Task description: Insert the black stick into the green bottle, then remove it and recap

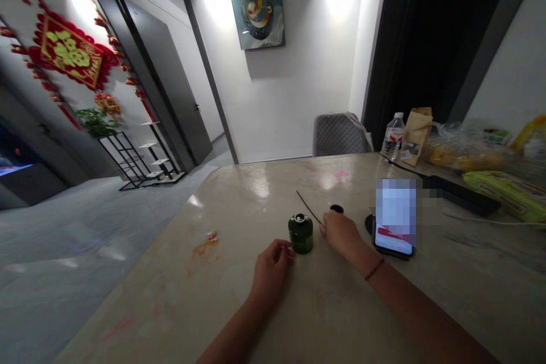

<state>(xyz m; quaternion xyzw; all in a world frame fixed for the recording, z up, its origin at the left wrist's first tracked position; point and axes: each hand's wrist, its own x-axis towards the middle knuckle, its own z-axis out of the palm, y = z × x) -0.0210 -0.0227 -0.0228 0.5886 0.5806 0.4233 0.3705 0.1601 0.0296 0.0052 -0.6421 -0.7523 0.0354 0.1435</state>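
Note:
A small dark green bottle [301, 233] stands upright and uncapped on the beige marble table [239, 296]. My left hand [271, 268] rests just left of the bottle, fingers curled and touching its base. My right hand [341, 233] is to the bottle's right, pinching the lower end of a thin dark stick [307, 206] that slants up and away to the left. A small black cap [336, 209] lies just beyond my right hand.
A phone [394, 219] stands propped right of my right hand. A black tray [463, 193], water bottle [393, 136], paper bag [416, 133] and food packets sit at the far right. A grey chair [339, 135] is behind the table. An orange smear [205, 249] marks the tabletop.

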